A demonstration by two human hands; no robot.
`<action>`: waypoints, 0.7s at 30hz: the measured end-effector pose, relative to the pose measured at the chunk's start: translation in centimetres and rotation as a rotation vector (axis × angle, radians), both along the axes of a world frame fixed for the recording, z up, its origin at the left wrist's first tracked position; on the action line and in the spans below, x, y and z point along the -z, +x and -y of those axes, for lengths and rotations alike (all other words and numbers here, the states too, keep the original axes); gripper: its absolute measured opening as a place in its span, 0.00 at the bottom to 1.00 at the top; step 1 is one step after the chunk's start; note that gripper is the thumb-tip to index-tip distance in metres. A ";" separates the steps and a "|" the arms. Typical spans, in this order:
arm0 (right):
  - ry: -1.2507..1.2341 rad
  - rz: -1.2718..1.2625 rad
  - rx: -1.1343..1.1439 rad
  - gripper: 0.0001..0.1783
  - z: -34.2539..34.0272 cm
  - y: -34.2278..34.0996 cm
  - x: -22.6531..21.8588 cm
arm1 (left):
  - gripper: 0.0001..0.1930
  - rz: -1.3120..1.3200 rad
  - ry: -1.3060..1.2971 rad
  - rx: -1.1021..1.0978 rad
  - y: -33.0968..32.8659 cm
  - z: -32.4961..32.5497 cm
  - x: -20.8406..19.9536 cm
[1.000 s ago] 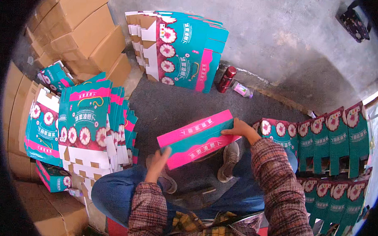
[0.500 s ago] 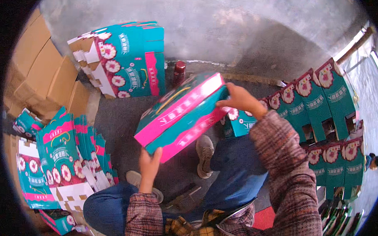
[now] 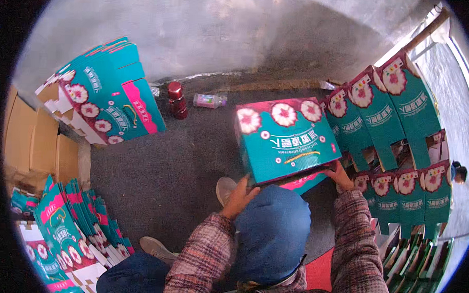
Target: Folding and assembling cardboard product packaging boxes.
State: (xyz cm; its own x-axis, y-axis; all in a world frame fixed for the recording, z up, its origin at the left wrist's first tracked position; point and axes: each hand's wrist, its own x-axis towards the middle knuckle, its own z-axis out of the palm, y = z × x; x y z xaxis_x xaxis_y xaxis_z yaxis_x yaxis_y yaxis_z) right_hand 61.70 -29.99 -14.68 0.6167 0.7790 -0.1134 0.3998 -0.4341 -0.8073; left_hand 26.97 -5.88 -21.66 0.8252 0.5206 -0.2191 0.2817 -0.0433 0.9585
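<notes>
A folded teal carton (image 3: 291,138) with a maroon edge, white round motifs and a yellow cord print is between my hands, its broad printed face up. My left hand (image 3: 239,197) grips its near left corner, thumb and fingers against the edge. At the near right corner, my right hand (image 3: 340,177) holds the carton, its fingertips partly hidden under the edge. Another teal and pink carton piece (image 3: 308,183) shows just below the held one, partly covered by it and my knee. The held carton is close to the row of standing cartons (image 3: 375,115) on the right.
Flat carton blanks (image 3: 104,98) lean against the wall at the far left. More blanks (image 3: 66,233) stack at the near left, by brown boxes (image 3: 41,140). A dark red flask (image 3: 177,100) and a clear bottle (image 3: 210,100) are by the wall. More cartons (image 3: 413,196) line the right.
The carton has gone from tilted in front of me to the right, beside the standing cartons, and turned broad face up. Both hands now grip its near corners. My view has swung right.
</notes>
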 end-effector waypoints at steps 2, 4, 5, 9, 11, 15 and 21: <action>0.074 -0.505 0.151 0.31 0.2 -0.1 2.6 | 0.35 -0.034 -0.058 0.125 -0.5 -0.5 0.2; 0.164 -0.606 0.248 0.29 -1.0 -1.3 7.1 | 0.33 0.107 0.133 0.252 -3.8 -1.2 4.7; 0.247 -0.658 0.375 0.27 -0.9 -1.3 9.9 | 0.32 0.293 0.310 0.410 -5.0 -1.4 6.2; 0.358 -0.235 0.673 0.22 20.5 19.7 2.8 | 0.26 0.472 -0.373 0.501 7.9 3.4 -0.9; 0.248 0.114 0.691 0.21 9.6 8.9 13.5 | 0.23 0.543 0.193 0.416 2.0 1.1 4.1; 0.117 0.626 0.549 0.25 -3.9 -7.2 5.8 | 0.22 0.044 0.158 0.192 -4.7 -0.3 0.2; -0.010 0.790 -0.125 0.43 -11.2 -17.2 -3.0 | 0.20 0.140 -0.084 -0.050 -9.3 2.3 -9.0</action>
State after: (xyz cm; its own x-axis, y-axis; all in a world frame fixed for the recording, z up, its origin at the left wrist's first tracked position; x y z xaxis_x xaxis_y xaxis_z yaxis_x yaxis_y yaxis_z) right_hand 44.48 -18.82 -11.72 0.4258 0.8488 0.3135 0.8980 -0.3540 -0.2611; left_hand 17.68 -8.17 -12.66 0.8243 0.5464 -0.1482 0.1447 0.0497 0.9882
